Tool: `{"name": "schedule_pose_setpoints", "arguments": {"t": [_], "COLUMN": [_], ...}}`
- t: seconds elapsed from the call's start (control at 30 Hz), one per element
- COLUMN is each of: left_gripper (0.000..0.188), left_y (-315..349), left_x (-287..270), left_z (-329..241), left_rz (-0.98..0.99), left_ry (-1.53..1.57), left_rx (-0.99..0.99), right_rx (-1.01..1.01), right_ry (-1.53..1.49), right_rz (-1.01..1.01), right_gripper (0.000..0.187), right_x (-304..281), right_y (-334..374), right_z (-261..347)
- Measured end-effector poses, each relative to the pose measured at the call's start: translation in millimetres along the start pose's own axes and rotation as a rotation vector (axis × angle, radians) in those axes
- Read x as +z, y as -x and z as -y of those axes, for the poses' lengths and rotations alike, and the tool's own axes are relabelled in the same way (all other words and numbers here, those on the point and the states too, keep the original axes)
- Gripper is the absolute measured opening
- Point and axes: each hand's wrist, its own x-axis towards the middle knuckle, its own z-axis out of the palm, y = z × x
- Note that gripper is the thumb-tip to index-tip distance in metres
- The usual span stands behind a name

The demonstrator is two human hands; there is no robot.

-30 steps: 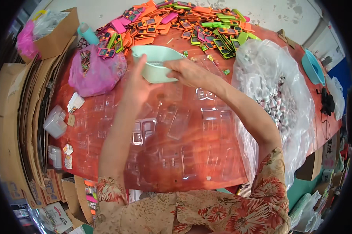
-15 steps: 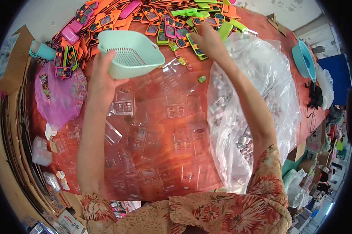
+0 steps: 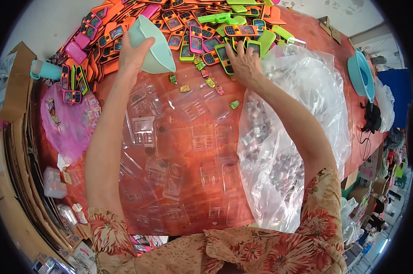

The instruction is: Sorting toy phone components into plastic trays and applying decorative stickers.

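Note:
My left hand (image 3: 134,55) grips a mint-green plastic basket (image 3: 158,54) by its side, fingers and thumb closed on it. The basket is held tilted at the near edge of a large pile of toy phones; its perforated bottom is out of sight. My right hand (image 3: 245,66) lies with fingers spread over a green toy phone (image 3: 223,58) and its neighbours at the pile's near right side. Small wrapped pieces, one of them yellow (image 3: 185,88) and another green (image 3: 234,104), lie loose on the red table between the two hands.
Clear plastic blister shells (image 3: 143,130) cover the middle of the red table (image 3: 192,160). A big transparent bag (image 3: 279,160) of small silvery pieces lies under my right forearm. Left stand a pink bag (image 3: 69,123) and a teal cup (image 3: 46,70); a blue basin (image 3: 361,75) is at right.
My left hand has tipped the basket, hiding its holes. My right hand has come down nearer onto the phones with fingers spread. More small wrapped pieces now show on the table below the basket.

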Motion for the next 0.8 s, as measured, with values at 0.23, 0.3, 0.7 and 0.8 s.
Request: {"name": "schedule_pose_setpoints", "arguments": {"t": [0.23, 0.3, 0.7, 0.8], "left_gripper": [0.083, 0.089, 0.054, 0.047], "left_y": [-0.1, 7.2, -9.3, -9.8], "left_x": [16.6, 30.8, 44.1, 34.4], "left_z": [0.0, -3.9, 28.0, 40.6], "left_rz": [0.028, 0.018, 0.073, 0.114], "left_ry": [0.057, 0.034, 0.664, 0.917], "left_rx": [-0.119, -0.13, -0.196, -0.311], "right_rx": [-0.014, 0.039, -0.237, -0.253], "right_ry": [-0.201, -0.222, -0.952, -1.257], "right_rz": [-0.503, -0.508, -0.566, -0.598], "right_gripper": [0.049, 0.037, 0.037, 0.04], "right_x": [35.3, 32.4, -46.4, -69.5], "right_y": [-38.8, -59.0, -104.3, -87.5], "right_z": [2.0, 9.5, 65.1, 62.5]}}
